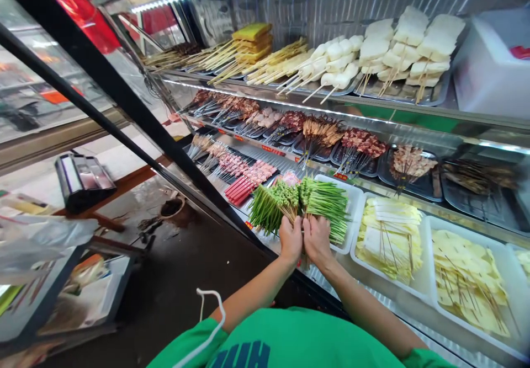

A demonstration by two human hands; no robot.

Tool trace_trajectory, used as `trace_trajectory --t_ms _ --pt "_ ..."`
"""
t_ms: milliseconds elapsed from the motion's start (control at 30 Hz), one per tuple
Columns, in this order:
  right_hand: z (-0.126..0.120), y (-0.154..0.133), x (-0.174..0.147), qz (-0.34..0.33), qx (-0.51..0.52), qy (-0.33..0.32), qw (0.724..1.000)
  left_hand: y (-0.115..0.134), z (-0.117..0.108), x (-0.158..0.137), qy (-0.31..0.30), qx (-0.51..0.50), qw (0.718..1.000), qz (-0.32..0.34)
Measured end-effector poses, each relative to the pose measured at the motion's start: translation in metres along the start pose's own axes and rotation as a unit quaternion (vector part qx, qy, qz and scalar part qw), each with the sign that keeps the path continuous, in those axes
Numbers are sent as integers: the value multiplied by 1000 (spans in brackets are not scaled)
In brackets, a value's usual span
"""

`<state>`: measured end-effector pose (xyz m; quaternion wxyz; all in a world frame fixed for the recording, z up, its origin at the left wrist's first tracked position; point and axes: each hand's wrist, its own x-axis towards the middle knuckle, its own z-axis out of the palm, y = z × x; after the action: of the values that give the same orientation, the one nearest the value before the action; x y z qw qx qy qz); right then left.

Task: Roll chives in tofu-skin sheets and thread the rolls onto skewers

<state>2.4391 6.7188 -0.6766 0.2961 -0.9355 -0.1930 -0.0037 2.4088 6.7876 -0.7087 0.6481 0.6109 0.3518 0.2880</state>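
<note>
Side by side, my left hand and my right hand are closed around the stick ends of green vegetable skewers. The skewers fan out in two bunches of cut green stalks, with bare sticks gathered towards my fingers. Beneath and behind the right bunch is a white tray. Just left of the bunches lie pink meat skewers on a dark tray. To the right, a white tray holds pale leafy cabbage skewers.
Pale sliced skewers fill another tray at the right. Meat skewers line the middle shelf, and white skewered pieces sit above. A black door frame slants across the left. A lidded box stands upper right.
</note>
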Motion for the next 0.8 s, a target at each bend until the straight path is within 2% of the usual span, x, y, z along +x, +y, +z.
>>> trace_trajectory --t_ms 100,267,367,433,533,600,633,700,800 --pt "-13 -15 4 -26 -71 -40 996 5 -2 0 -4 -61 998 -25" --pt "-26 -41 22 -114 -112 -122 980 20 -9 11 -9 -157 987 -45" --pt "-21 -50 27 -103 -73 -177 976 26 -15 23 13 -155 987 -45" --pt "-13 -49 25 -93 8 -198 976 27 -20 31 35 -147 987 -50" --pt "-5 -26 21 -104 170 -256 946 31 -27 37 5 -170 983 -62" --pt "-1 4 26 -65 202 -332 919 33 -30 39 -35 -198 978 -63" --pt "0 21 33 -23 183 -361 914 35 -31 40 -47 -205 976 -60" --pt "5 55 55 45 138 -338 930 36 -33 40 -45 -201 977 -52" --pt "20 88 101 105 87 -256 957 36 -33 40 -24 -176 983 -38"
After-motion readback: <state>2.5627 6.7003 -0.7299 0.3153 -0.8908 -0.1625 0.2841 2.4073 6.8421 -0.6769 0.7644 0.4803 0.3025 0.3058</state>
